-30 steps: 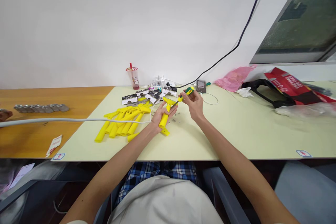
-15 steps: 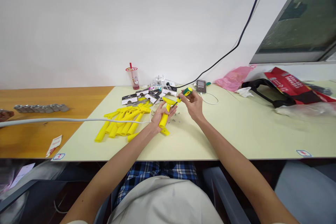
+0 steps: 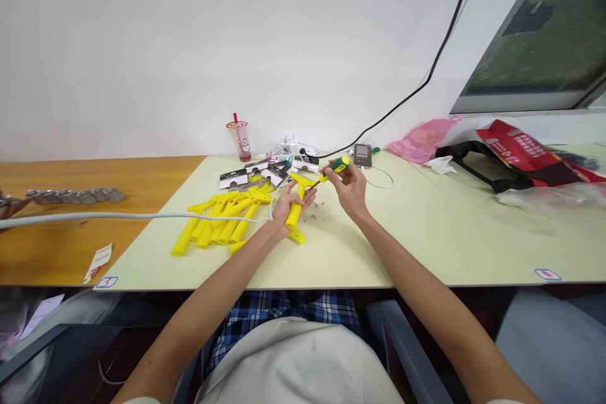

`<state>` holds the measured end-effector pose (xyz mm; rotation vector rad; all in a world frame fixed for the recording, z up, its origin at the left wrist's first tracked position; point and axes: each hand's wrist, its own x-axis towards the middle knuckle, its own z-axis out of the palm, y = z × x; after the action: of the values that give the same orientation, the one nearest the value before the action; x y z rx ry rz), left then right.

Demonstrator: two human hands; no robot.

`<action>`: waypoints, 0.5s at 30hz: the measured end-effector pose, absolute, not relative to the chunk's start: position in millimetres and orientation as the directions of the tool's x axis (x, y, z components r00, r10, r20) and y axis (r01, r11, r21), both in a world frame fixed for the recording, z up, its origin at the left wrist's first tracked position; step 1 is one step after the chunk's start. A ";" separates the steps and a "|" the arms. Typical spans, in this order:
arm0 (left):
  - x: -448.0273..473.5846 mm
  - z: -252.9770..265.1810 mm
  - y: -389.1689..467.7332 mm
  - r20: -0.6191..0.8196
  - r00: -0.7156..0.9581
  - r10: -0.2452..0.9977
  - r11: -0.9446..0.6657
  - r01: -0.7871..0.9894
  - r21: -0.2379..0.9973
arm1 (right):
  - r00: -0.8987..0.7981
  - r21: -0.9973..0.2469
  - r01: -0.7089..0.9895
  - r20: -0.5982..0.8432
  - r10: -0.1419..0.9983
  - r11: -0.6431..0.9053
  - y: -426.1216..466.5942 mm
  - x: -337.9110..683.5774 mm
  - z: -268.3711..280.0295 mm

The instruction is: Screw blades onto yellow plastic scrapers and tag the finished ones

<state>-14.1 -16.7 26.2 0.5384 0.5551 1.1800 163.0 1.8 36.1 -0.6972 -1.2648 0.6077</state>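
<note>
My left hand [image 3: 283, 205] is wrapped around a yellow plastic scraper handle [image 3: 294, 213], its T-shaped head pointing up and away from me. In my right hand [image 3: 353, 188] is a screwdriver [image 3: 337, 167] with a green and yellow grip; its shaft slants down-left to the neck of the handle. Whether the tip sits in a screw is too small to tell. Small screws [image 3: 318, 214] lie scattered on the table beneath, between my hands. More yellow handles [image 3: 227, 218] are heaped to the left of my left hand, and another lies partly hidden under my left wrist.
Black-and-white packets [image 3: 233, 178] lie behind the yellow heap, near a power strip [image 3: 286, 146] and a drink cup [image 3: 242, 142]. A white cable [image 3: 142, 216] crosses from the left. At right are a pink bag [image 3: 421, 142] and red bag [image 3: 525, 151]. Another person's hand [image 3: 12, 205] shows far left.
My right hand and the screwdriver have shifted very slightly; the yellow handle stays in my left hand. At the far left, the other person's hand has moved a little, with a metal piece now showing.
</note>
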 end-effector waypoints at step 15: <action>-18.8 29.5 -14.9 -0.055 0.288 0.956 0.246 -0.685 0.686 | 0.151 -0.749 -0.057 0.647 0.747 0.660 0.3 161.7 35.1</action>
<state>-18.8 -14.9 29.5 0.6146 0.5258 1.1924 161.7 0.3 35.1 -0.6581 -1.3026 0.6411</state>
